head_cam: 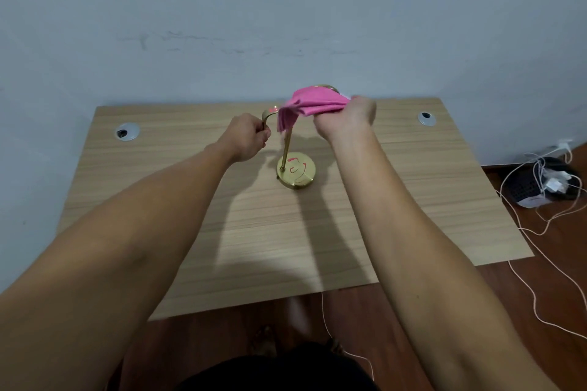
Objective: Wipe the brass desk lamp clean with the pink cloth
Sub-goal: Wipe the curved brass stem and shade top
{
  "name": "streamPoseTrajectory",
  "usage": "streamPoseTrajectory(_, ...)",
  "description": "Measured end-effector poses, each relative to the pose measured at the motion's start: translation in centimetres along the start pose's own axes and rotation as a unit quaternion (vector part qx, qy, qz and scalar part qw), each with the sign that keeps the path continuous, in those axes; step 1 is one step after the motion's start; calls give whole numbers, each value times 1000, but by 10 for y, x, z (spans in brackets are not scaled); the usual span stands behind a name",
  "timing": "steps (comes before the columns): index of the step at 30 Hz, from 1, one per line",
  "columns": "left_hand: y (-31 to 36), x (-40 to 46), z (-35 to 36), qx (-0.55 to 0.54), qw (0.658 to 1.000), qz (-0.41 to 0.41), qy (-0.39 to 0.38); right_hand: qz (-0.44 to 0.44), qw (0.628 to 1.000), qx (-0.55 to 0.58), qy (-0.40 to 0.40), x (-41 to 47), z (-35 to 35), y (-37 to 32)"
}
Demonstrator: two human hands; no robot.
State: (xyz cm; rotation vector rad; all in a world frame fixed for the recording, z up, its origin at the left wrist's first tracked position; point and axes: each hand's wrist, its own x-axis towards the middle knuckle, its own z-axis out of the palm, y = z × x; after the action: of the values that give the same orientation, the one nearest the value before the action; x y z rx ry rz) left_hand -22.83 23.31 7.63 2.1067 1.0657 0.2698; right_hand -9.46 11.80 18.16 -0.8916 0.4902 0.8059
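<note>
Standing on the middle of the wooden table, the brass desk lamp has its round base flat on the wood, a thin stem that rises from it, and a curved arm that bends over at the top toward the left. On the base I see some red marks, like scribbles; they are not yet wiped away.

The left hand is closed around the curved arm of the lamp and holds it steady. The right hand is bunched around the pink cloth and presses it on the top part of the lamp, at the far side of the stem. The lamp head is mostly hidden under the cloth; only a little brass edge shows above it. One corner of the cloth hangs down beside the stem.

In my judgement the step in hand is the wiping of the lamp head. To do it well, the left hand should keep a firm hold so the lamp does not tip or slide, because the base is small. The right hand should press gently and move the cloth around the whole head, then go down the stem to the base, where the red marks probably need more rubbing.

On the floor at the right lie white cables.
</note>
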Motion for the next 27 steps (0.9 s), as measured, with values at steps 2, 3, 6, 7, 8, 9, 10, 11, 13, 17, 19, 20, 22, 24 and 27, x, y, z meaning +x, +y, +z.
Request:
streamPoseTrajectory(2,-1,1,0,-11,1000,-5,-1,-42,999,4,32,-6,-5,-7)
streamPoseTrajectory(3,-1,1,1,-13,1000,-5,-1,-74,996,-6,40,-11,-7,-8)
streamPoseTrajectory(6,0,1,1,-7,1000,-2,-2,-220,971,-78,49,-15,-11,-6)
streamPoseTrajectory(7,0,2,1,-9,1000,-3,-2,-282,950,-120,55,-14,-12,-3)
streamPoseTrajectory(8,0,2,1,-13,1000,-5,-3,-343,923,-164,61,-11,-14,-1)
streamPoseTrajectory(9,-1,2,1,-15,1000,-5,-4,-400,891,-210,50,-8,-16,2)
streamPoseTrajectory(10,-1,2,1,-14,1000,-5,-5,-446,856,-260,24,0,-19,6)
streamPoseTrajectory(11,-1,2,1,-13,1000,-3,-5,-478,818,-320,-8,7,-21,11)
streamPoseTrajectory(13,-1,3,1,-14,1000,-1,-2,-518,721,-454,-78,30,-31,24)
streamPoseTrajectory(17,-1,3,2,-14,1000,-4,-1,-606,506,-594,-154,60,-54,36)
streamPoseTrajectory(19,-1,3,3,-12,1000,-2,-1,-641,426,-616,-171,66,-63,34)
streamPoseTrajectory(20,-1,4,2,-11,1000,0,-1,-655,373,-631,-183,70,-68,33)
streamPoseTrajectory(22,-1,4,2,-12,1000,2,-1,-674,266,-657,-210,73,-72,29)
streamPoseTrajectory(24,-2,4,3,-14,1000,6,-3,-685,224,-655,-227,73,-73,26)
streamPoseTrajectory(27,-2,3,4,-27,1000,1,-1,-656,373,-628,-188,69,-74,24)
